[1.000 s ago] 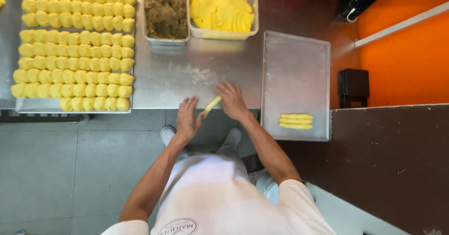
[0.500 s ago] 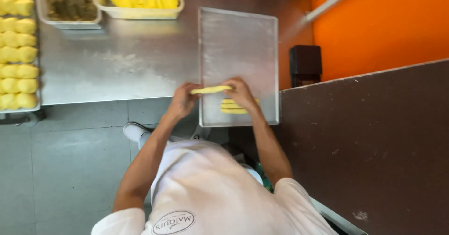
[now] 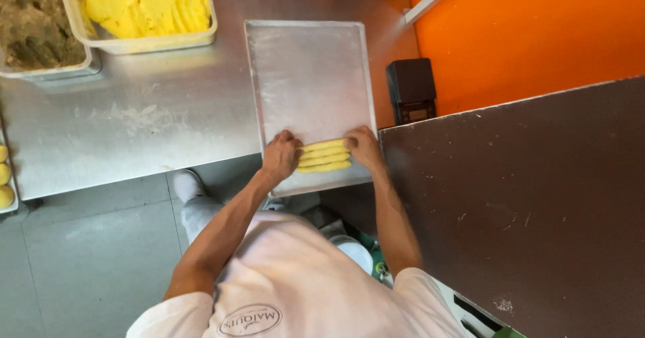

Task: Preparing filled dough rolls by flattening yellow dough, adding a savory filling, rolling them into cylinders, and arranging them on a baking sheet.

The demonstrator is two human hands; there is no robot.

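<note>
My left hand (image 3: 281,155) and right hand (image 3: 363,147) curled at either end of the dough sticks (image 3: 324,156), fingertips pressing the ends, sticks lying side by side near my edge of the metal tray (image 3: 309,69), both forearms angled inward.

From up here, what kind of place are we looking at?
Probably a bakery or pastry kitchen: a steel worktable, a metal baking tray where both hands press yellow dough sticks into a row, and tubs of yellow dough.
</note>
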